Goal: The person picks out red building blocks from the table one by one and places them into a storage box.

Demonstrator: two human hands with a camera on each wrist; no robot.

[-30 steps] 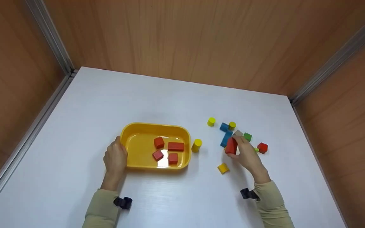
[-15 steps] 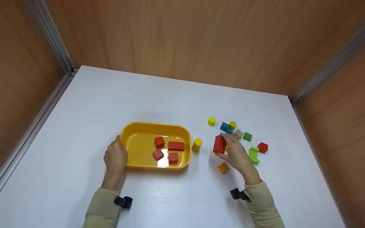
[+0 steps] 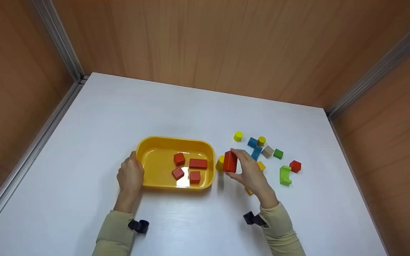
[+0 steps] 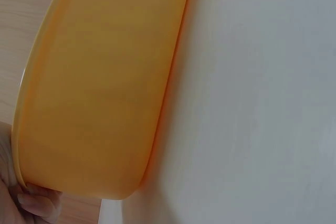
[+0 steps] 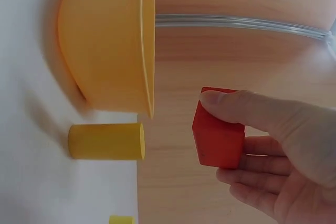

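My left hand grips the left end of a yellow plastic tray; the left wrist view shows its fingers at the rim. Inside the tray lie several red blocks, among them a long one and a cube. My right hand holds a red block between thumb and fingers, just right of the tray. In the right wrist view this red block is raised higher than the upright yellow cylinder. From the head it partly covers that cylinder.
To the right lie loose blocks: yellow cylinders, blue pieces, a plain wood cube, a green cube, a red block and a light green arch. Wooden panels wall in the white table.
My right hand has carried the red block left, from among the loose blocks to beside the tray, uncovering the light green arch. My left hand has stayed at the tray.
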